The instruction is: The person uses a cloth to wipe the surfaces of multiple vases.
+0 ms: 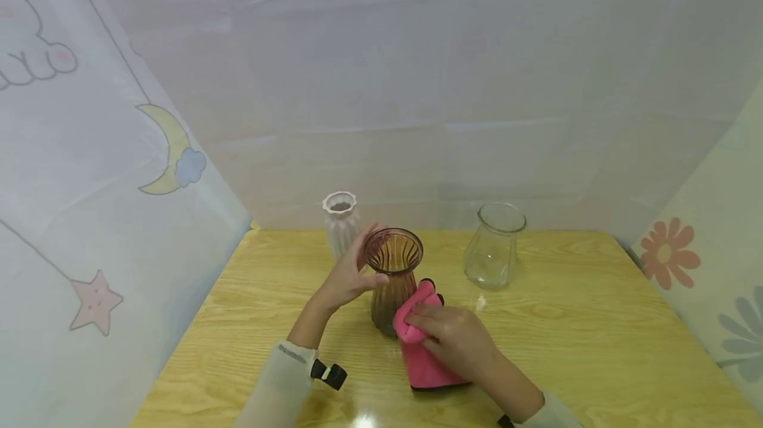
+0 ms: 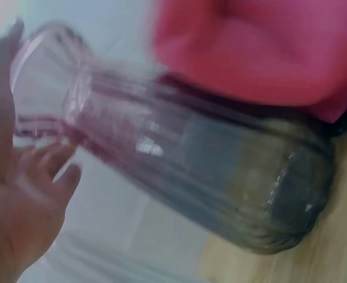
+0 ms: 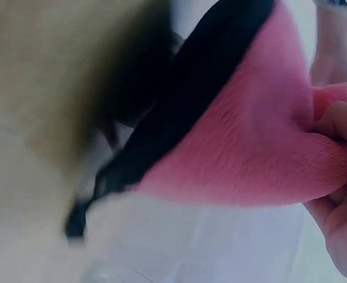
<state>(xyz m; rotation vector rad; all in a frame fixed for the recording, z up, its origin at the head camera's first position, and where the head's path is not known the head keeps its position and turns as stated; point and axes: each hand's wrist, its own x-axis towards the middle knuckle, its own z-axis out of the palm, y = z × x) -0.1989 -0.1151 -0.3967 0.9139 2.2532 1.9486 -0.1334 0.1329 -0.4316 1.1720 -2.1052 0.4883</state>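
A ribbed glass vase [image 1: 393, 295], purple-brown with a flared rim, stands on the table in the head view. My left hand [image 1: 350, 275] holds it around the rim and neck from the left, the thumb at the front and the fingers behind. In the left wrist view the same vase [image 2: 191, 159] looks tilted, with that hand [image 2: 32, 200] at its mouth. A pink cloth [image 1: 428, 362] with black edging is bunched in my right hand [image 1: 456, 335], against the vase's lower right side. The right wrist view shows fingers pinching the cloth [image 3: 238, 135], its lower part hanging loose.
A white ribbed vase [image 1: 342, 229] stands behind the left hand. Farther back on the right is a clear glass vase [image 1: 491, 259]. The wooden table [image 1: 566, 335] meets a white sheet backdrop at its far edge, with printed walls on both sides.
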